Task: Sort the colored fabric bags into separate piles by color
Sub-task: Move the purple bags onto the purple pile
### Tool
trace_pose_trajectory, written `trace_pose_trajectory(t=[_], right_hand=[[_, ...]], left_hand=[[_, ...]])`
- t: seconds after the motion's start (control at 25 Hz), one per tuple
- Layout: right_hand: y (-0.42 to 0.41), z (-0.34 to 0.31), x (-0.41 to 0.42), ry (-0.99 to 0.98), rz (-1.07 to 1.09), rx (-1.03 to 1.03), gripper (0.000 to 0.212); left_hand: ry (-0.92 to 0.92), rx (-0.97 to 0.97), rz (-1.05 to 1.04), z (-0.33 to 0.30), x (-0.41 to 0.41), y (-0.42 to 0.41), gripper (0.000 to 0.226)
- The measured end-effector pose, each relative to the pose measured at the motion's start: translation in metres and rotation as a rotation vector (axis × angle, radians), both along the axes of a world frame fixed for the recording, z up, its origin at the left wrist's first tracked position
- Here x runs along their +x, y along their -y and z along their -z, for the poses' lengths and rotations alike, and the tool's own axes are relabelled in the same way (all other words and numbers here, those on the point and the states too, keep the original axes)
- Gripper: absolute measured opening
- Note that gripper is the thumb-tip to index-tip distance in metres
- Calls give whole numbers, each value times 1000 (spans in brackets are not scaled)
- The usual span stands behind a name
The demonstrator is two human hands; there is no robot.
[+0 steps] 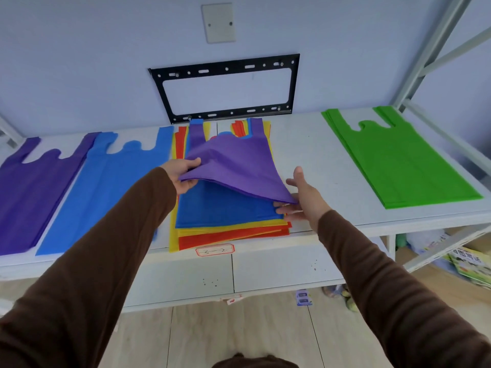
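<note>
A mixed stack (228, 232) of blue, yellow and red fabric bags lies mid-shelf. On top of it a purple bag (233, 163) is lifted at its lower edge. My left hand (182, 173) pinches that bag's lower left corner, thumb on top. My right hand (300, 195) is at the lower right corner with fingers spread and straight, touching under the raised edge. A blue bag (225, 205) shows beneath. A purple pile (32, 187) and a light blue pile (106, 187) lie to the left. A green pile (398, 158) lies to the right.
The white shelf (305, 144) stands against a wall with a black metal bracket (225, 88) behind the stack. A grey rack post (430, 49) rises at the right. A label (215, 251) is stuck on the shelf front. Books and clutter lie on the floor at the lower right.
</note>
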State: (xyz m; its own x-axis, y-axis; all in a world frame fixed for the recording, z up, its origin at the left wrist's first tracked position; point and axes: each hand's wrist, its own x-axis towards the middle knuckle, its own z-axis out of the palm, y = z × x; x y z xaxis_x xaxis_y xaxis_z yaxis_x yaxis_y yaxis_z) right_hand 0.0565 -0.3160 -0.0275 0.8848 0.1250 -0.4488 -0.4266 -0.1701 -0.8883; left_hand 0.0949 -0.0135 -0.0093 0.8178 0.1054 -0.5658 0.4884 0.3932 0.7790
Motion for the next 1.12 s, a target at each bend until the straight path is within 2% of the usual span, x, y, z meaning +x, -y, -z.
trace_pose_trajectory(t=[0.04, 0.12, 0.16, 0.24, 0.28, 0.36, 0.44, 0.56, 0.68, 0.88, 1.12], right_hand=[[-3, -4, 0, -91, -16, 152, 59], [-10, -2, 3, -122, 2, 319, 48], [-11, 1, 7, -77, -14, 309, 54], [-10, 7, 12, 19, -140, 186, 78], [-8, 8, 12, 30, -209, 145, 81], [2, 10, 14, -18, -273, 168, 75], [11, 9, 16, -77, -292, 259, 68], [7, 0, 17, -88, -330, 330, 72], [-23, -23, 16, 23, -322, 331, 77], [-138, -84, 15, 292, -362, 289, 82], [-348, -129, -15, 537, -395, 410, 85]], left_hand=[[-9, 17, 30, 3, -3, -1, 17], [-39, 124, 123, 11, -12, -1, 28], [-45, 187, 152, 15, -16, -1, 35], [-2, 264, 100, 22, -18, -5, 55], [44, 276, 66, 24, -16, -7, 66], [110, 279, 124, 25, -11, -6, 76], [104, 321, 268, 24, -3, 0, 69], [107, 532, 401, 20, 10, 1, 81], [194, 724, 426, -8, 18, -20, 88], [345, 879, 261, -75, 12, -136, 88], [604, 766, 48, -171, -40, -350, 86]])
